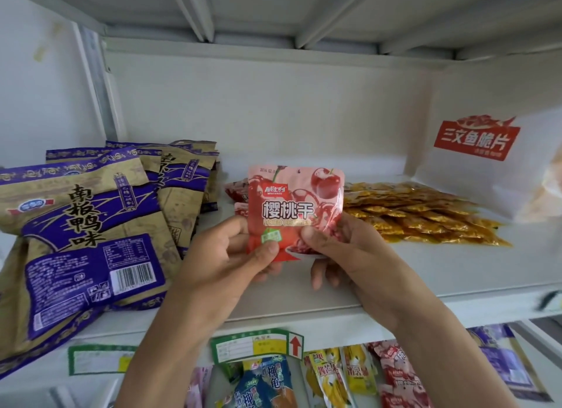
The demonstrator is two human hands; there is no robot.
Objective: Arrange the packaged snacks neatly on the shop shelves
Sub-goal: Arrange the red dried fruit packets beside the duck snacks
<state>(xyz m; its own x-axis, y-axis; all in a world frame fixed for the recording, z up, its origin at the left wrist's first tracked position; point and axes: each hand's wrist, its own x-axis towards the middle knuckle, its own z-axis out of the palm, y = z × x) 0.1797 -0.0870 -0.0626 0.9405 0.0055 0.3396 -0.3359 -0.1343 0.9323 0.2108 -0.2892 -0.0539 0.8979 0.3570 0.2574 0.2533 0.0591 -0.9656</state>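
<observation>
Far left, purple-and-tan duck snack bags (88, 225) lie in a loose overlapping pile on the white shelf (395, 274). Next, our left hand (225, 261) pinches the lower left corner of the dried cherry pouch (293, 208), thumb on the front, fingers curled behind. Our right hand (343, 252) grips the lower right corner the same way. The pouch is held upright in mid-air above the shelf's front half, not touching it. Its long axis runs vertical, top seal up, printed face toward us.

Behind it, more red packets (240, 191) lie flat at the back; that looks like its group. We should carry it back there and set it down square with them, label out, edges lined up, not dropped askew. Keep both corners pinched until the base lands, since the soft pouch will probably flop.

Right of that, yellow sachets (425, 216) spread flat, then a white salmon crisp bag (474, 152) stands against the side wall.
</observation>
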